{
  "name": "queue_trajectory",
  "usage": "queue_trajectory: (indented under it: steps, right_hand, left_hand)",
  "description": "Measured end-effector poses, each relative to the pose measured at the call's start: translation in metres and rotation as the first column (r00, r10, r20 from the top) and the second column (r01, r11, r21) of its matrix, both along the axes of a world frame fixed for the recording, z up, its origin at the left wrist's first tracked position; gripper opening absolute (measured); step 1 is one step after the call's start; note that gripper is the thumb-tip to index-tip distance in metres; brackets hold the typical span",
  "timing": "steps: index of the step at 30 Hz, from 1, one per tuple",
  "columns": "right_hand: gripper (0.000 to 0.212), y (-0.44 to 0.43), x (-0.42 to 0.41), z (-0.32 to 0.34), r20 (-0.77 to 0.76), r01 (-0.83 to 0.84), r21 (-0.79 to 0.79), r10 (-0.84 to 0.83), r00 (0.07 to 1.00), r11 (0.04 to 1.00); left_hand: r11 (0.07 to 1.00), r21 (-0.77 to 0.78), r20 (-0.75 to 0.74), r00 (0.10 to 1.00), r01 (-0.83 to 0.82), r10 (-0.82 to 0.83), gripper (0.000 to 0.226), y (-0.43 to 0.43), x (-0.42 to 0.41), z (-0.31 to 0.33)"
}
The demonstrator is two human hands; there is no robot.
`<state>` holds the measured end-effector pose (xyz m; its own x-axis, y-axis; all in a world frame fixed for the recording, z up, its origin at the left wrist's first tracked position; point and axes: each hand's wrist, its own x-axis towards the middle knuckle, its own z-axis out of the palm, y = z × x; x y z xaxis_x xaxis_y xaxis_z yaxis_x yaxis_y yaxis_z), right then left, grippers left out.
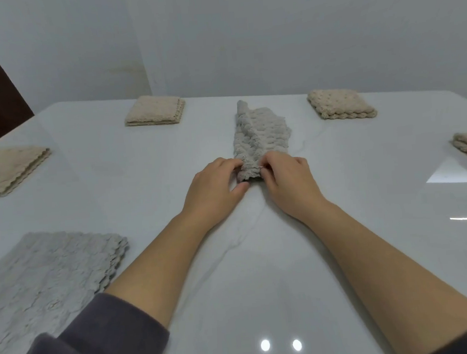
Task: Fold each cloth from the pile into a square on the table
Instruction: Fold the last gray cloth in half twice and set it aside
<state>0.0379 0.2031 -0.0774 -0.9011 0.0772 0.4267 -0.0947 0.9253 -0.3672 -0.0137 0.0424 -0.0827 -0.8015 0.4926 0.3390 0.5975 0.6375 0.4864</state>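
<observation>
Head view: the grey cloth (261, 135) lies in the middle of the white table (262, 272). It is gathered into a long narrow strip that runs away from you, and its far end is a little raised and rumpled. Your left hand (216, 186) and your right hand (290, 183) are both at the near end of the strip. Each one pinches a near corner between the thumb and curled fingers, so both hands grasp the cloth and neither is free. The pile (48, 283) of flat grey cloths lies at your near left. Four folded beige squares (154, 110) lie toward the far and side edges of the table, well apart from the strip.

I judge this cloth to be light, soft and thick, with a bumpy knitted surface. It will probably not keep a sharp crease, and its layers may slide apart on the glossy top. Take hold at the two near corners, through all the layers, carry that end over to the far end, then press it flat with your palm.
</observation>
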Motion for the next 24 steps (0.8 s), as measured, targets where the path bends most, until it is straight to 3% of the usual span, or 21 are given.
queue_trajectory:
  steps: [4, 6, 8, 13, 16, 19, 21, 24]
  right_hand:
    - [0.012, -0.001, 0.001, 0.001, -0.010, -0.090, -0.065, 0.089, 0.996, 0.994]
    - [0.016, 0.001, 0.000, -0.001, -0.017, -0.068, -0.021, 0.068, 0.998, 0.997]
    - [0.008, 0.001, 0.000, -0.001, -0.077, 0.006, 0.033, -0.003, 0.997, 0.999]
    - [0.013, -0.003, 0.001, 0.003, -0.121, 0.054, -0.017, -0.055, 0.991, 0.998]
    - [0.017, -0.007, 0.001, 0.003, -0.147, 0.021, -0.084, -0.033, 0.989, 0.996]
    - [0.015, -0.005, 0.004, 0.005, -0.212, -0.025, -0.293, -0.040, 0.976, 0.956]
    - [0.017, -0.002, 0.006, 0.009, -0.220, -0.031, -0.428, -0.071, 0.973, 0.903]
    - [0.013, 0.000, 0.010, 0.014, -0.178, -0.044, -0.524, -0.059, 0.982, 0.851]
  left_hand:
    - [0.978, 0.182, -0.005, 0.995, -0.098, 0.101, 0.009, 0.000, -0.001, 0.004]
    - [0.932, 0.337, 0.078, 0.991, -0.131, 0.111, 0.007, 0.000, 0.002, 0.007]
    - [0.868, 0.469, 0.140, 0.984, -0.162, 0.108, 0.009, 0.002, 0.004, 0.009]
    - [0.779, 0.590, 0.220, 0.970, -0.213, 0.098, 0.016, 0.009, 0.006, 0.012]
    - [0.823, 0.551, 0.107, 0.990, -0.138, 0.094, 0.016, 0.009, 0.011, 0.014]
    - [0.925, 0.380, -0.074, 0.997, 0.002, 0.029, 0.010, 0.003, 0.010, 0.016]
    - [0.961, 0.260, -0.109, 0.992, 0.094, -0.067, 0.007, -0.001, 0.009, 0.017]
    - [0.972, 0.147, -0.125, 0.978, 0.183, -0.165, 0.024, -0.008, 0.006, 0.017]
